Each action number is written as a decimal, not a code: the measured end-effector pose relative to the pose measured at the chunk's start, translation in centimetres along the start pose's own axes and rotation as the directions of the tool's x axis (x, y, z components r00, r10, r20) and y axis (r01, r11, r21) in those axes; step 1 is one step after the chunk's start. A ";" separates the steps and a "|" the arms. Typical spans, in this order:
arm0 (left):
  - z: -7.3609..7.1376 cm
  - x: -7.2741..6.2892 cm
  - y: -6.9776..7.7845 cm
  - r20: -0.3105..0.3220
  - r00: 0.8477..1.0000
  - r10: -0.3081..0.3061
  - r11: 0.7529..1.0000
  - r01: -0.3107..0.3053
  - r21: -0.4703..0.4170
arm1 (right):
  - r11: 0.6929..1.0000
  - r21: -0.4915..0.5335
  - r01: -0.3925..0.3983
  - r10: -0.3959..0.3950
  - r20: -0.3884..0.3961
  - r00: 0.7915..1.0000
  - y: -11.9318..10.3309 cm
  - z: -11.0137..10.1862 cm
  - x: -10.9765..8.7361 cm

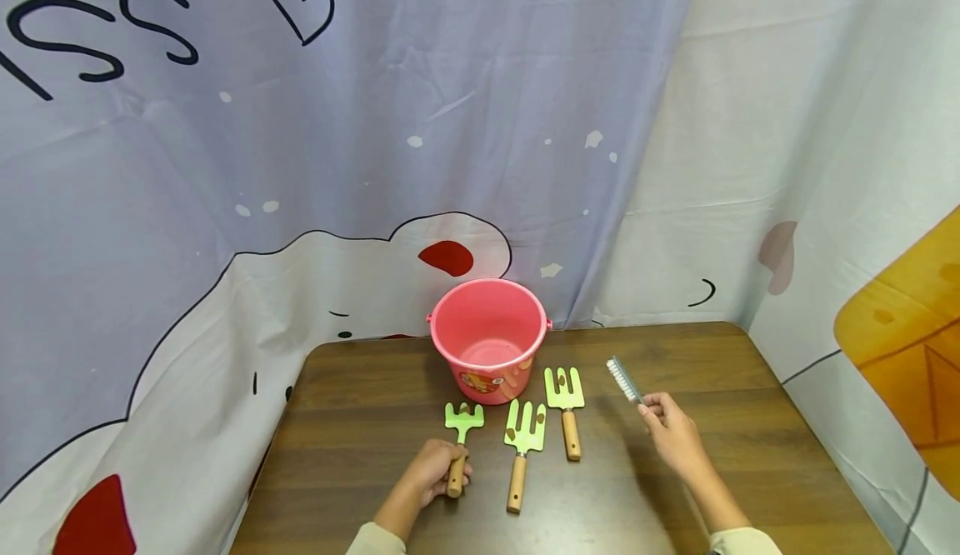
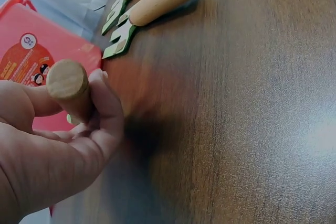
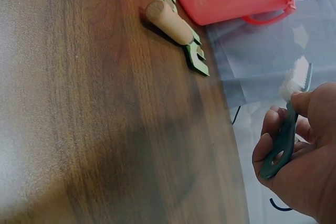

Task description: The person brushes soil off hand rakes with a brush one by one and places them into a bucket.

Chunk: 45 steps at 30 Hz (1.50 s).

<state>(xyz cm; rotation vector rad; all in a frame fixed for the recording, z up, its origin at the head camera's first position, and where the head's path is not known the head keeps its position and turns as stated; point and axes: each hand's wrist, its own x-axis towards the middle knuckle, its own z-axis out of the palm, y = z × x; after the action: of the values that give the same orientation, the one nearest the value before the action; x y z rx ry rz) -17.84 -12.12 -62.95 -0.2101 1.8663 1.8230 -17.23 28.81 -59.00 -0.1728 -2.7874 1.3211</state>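
My left hand point(image 1: 437, 467) grips the wooden handle of a small green garden fork point(image 1: 463, 418) in front of the bucket; in the left wrist view the handle's round end point(image 2: 67, 80) points at the camera. On the right, my right hand point(image 1: 672, 436) holds a scrubbing brush point(image 1: 622, 378) with white bristles and a grey-green handle point(image 3: 283, 142), raised above the table. Between the hands lie two more green garden forks with wooden handles, one nearer point(image 1: 525, 434) and one farther back to the right point(image 1: 564, 392).
A pink bucket point(image 1: 491, 384) stands upright near the table's back edge, its opening facing up. The brown wooden table point(image 1: 600, 505) meets printed curtains point(image 1: 375, 122) at the back and sides.
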 end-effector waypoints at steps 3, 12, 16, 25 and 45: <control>0.0 -0.1 -0.1 0.025 1.000 0.012 1.000 -0.011 -0.028 | 1.000 0.001 0.005 -0.005 -0.001 1.000 -0.1 0.0 0.1; 0.6 -0.8 0.0 0.074 0.997 0.033 0.999 -0.031 -0.035 | 1.000 -0.007 0.001 -0.001 -0.006 1.000 -0.3 -0.1 0.4; 1.1 -1.2 0.3 0.096 0.995 0.019 0.999 -0.016 -0.030 | 1.000 -0.008 -0.001 0.001 0.000 1.000 -0.4 -0.1 0.4; 1.8 -1.3 0.9 0.144 0.989 0.030 1.000 -0.029 -0.005 | 1.000 0.000 0.005 -0.005 -0.001 1.000 -0.6 0.0 0.4; 6.1 0.1 3.4 0.255 0.966 0.034 0.999 -0.035 0.000 | 0.996 -0.039 0.083 -0.085 -0.056 0.995 -1.5 0.6 0.8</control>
<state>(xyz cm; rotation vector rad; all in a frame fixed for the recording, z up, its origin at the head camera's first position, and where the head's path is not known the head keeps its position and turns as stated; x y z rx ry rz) -17.95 -5.89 -59.78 0.0582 1.7027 1.7752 -18.15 27.49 -58.21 -0.0921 -2.7395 1.2274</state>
